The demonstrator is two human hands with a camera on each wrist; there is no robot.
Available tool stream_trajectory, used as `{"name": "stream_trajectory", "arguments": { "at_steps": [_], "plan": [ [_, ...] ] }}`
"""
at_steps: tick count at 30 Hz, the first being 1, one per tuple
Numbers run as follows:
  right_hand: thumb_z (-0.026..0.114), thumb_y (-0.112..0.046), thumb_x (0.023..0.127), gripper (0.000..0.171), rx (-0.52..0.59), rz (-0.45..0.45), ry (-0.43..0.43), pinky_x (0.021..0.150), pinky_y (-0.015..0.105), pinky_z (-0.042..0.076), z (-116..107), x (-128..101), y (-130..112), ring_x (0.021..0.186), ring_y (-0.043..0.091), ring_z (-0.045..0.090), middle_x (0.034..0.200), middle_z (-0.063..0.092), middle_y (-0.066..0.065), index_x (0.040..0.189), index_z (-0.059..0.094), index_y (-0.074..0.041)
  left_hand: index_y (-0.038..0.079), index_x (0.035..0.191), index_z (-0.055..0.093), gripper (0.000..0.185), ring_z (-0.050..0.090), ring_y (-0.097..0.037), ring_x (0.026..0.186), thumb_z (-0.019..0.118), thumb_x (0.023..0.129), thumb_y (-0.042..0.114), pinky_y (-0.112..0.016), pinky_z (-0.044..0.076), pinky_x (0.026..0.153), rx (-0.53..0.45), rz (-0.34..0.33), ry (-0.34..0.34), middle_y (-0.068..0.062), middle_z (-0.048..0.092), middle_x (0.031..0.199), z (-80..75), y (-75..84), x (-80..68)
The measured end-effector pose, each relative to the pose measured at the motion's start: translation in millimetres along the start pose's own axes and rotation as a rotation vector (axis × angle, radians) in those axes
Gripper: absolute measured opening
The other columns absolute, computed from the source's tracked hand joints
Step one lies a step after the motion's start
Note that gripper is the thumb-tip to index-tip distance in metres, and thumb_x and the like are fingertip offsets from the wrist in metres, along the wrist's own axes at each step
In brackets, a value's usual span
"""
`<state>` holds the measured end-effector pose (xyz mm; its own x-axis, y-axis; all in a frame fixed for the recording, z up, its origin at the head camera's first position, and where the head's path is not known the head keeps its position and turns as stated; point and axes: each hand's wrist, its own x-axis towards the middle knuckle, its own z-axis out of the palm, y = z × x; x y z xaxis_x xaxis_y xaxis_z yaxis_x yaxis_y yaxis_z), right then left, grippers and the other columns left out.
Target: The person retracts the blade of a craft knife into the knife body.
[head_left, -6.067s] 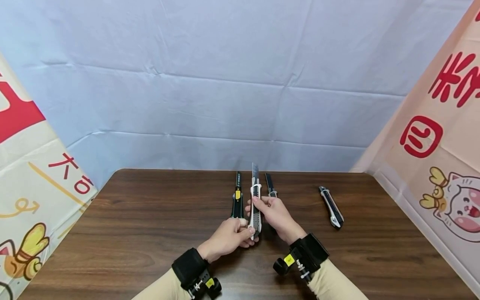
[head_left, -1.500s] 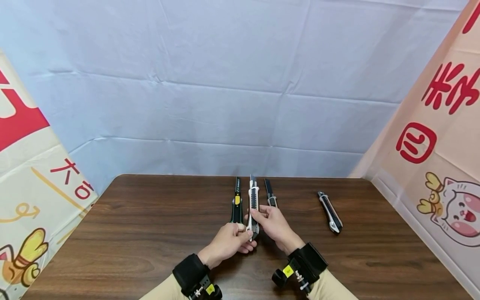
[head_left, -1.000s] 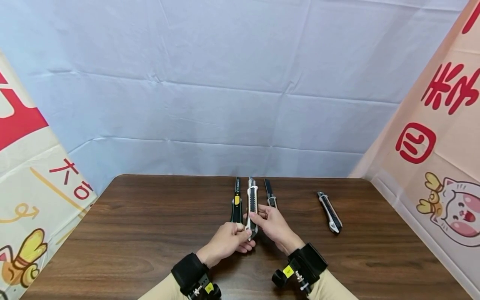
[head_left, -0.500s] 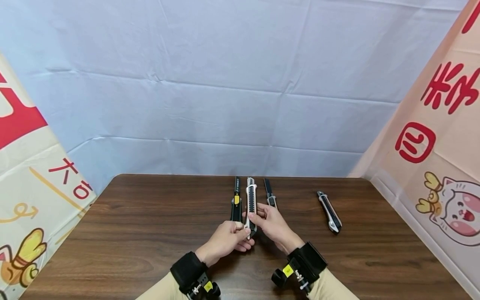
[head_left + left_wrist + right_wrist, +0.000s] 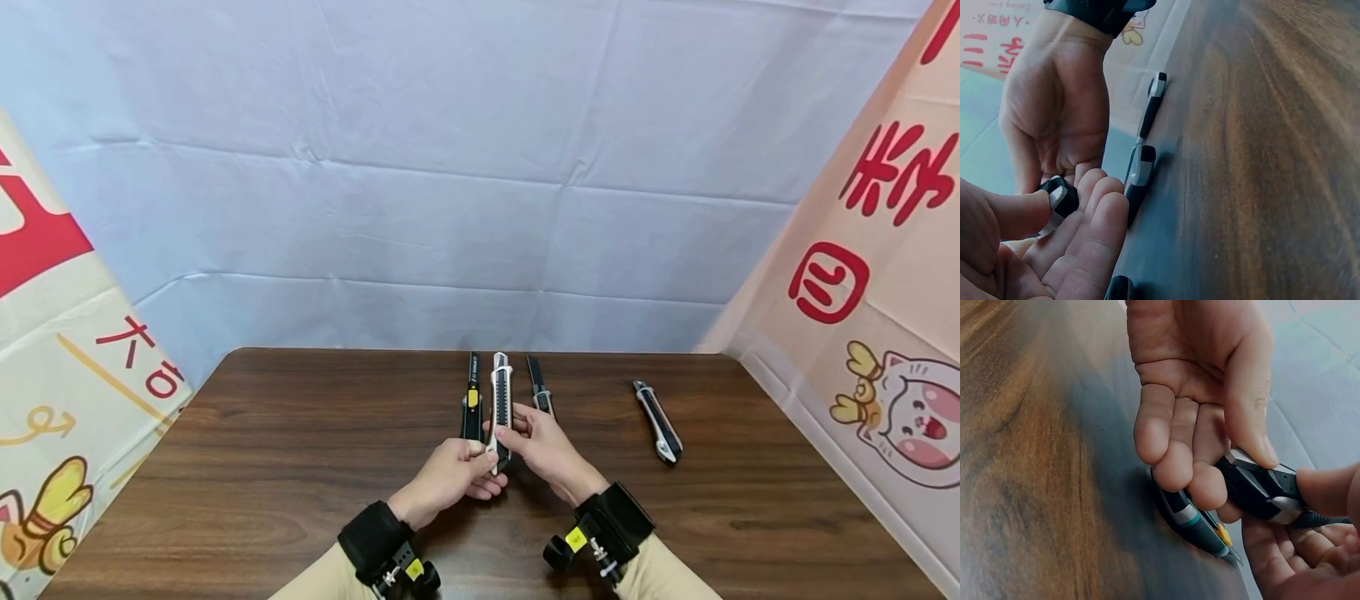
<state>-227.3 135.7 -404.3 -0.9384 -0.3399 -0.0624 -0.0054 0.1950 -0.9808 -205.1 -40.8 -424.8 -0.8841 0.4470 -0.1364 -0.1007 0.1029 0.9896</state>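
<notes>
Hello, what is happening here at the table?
A person holds a white and black utility knife with both hands above a dark wooden table. The left hand grips its rear end and the right hand pinches its middle. No blade shows at its tip. Three more knives lie on the table nearby.

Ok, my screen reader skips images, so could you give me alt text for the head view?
Both hands, left hand and right hand, hold a white and black utility knife above a dark wooden table. A yellow-slider knife and a thin dark knife lie either side of it, and another knife lies farther right.
</notes>
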Motion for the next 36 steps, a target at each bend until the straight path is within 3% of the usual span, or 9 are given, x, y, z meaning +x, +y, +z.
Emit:
{"name": "stream_trajectory", "arguments": {
  "at_steps": [15,20,28,36],
  "plan": [
    [0.055,-0.014,0.100,0.045,-0.022,0.011,-0.027,0.093,0.030,0.052,-3,1,2,0.109,0.020,0.064,0.128,0.061,0.026,0.138,0.045,0.008,-0.011,0.105,0.063,0.036,0.072,-0.015,0.077,0.045,0.105,0.020,-0.029,0.061,0.071,-0.013,0.003,-0.003,-0.019,0.074,0.092,0.6,1.0,-1.5],
    [0.059,-0.016,0.098,0.048,-0.063,0.030,0.010,0.092,0.032,0.053,-5,0,2,0.106,0.018,0.065,0.123,0.065,0.023,0.139,0.045,0.006,-0.011,0.109,0.062,0.036,0.072,-0.016,0.079,0.044,0.105,0.020,-0.030,0.061,0.072,-0.024,0.001,-0.012,-0.020,0.073,0.094,2.5,0.4,-0.6],
    [0.064,-0.017,0.095,0.050,-0.090,0.076,0.070,0.080,0.032,0.058,-9,-3,1,0.088,0.013,0.064,0.106,0.065,0.014,0.138,0.048,0.004,-0.009,0.112,0.062,0.038,0.072,-0.016,0.080,0.044,0.105,0.022,-0.031,0.062,0.073,-0.012,-0.014,-0.048,-0.020,0.074,0.097,5.3,-0.8,2.0],
    [0.063,-0.016,0.096,0.048,-0.125,0.102,0.096,0.075,0.031,0.058,-18,-7,0,0.085,0.013,0.066,0.108,0.067,0.015,0.137,0.049,0.005,-0.006,0.115,0.063,0.033,0.072,-0.018,0.082,0.047,0.104,0.020,-0.030,0.061,0.073,0.011,-0.014,-0.055,-0.020,0.073,0.098,11.1,3.3,5.5]
  ]
}}
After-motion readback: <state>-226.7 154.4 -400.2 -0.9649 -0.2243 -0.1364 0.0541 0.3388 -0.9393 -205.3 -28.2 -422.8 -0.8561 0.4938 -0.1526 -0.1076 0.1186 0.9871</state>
